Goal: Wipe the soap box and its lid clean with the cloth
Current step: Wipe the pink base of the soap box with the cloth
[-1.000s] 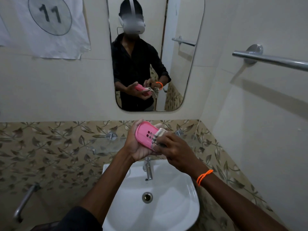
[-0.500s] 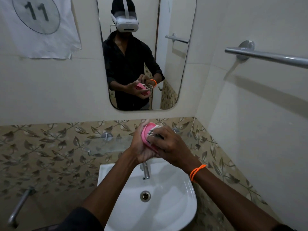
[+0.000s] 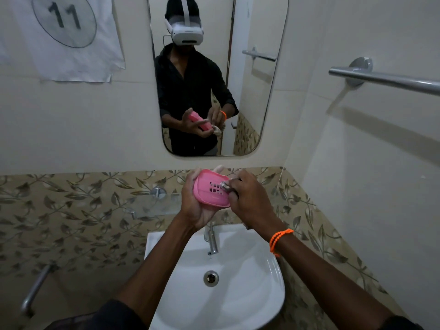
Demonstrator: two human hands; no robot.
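Pink plastic soap box [image 3: 209,192], oval with a patch of slotted drain holes in its face, was held in the air above the white ceramic washbasin [image 3: 250,294] and in front of the leaf-patterned wall tiles [image 3: 71,210]. The left hand [image 3: 197,206] cupped the box from behind and below, fingers curled round its far edge and thumb along its near left side, so that the slotted face was tilted toward the camera. The right hand [image 3: 250,201], with an orange beaded band [image 3: 279,239] at the wrist, had its fingers bent and pinched a small crumpled pale cloth [image 3: 225,185] against the right part of the slotted face. Only a little of the cloth showed past the fingertips. Whether this piece was the box or its lid could not be told. A chrome tap [image 3: 212,239] stood at the back of the basin directly beneath the hands. A wall mirror [image 3: 257,91] above reflected the person holding the pink piece. A chrome rail [image 3: 385,81] ran along the right wall.
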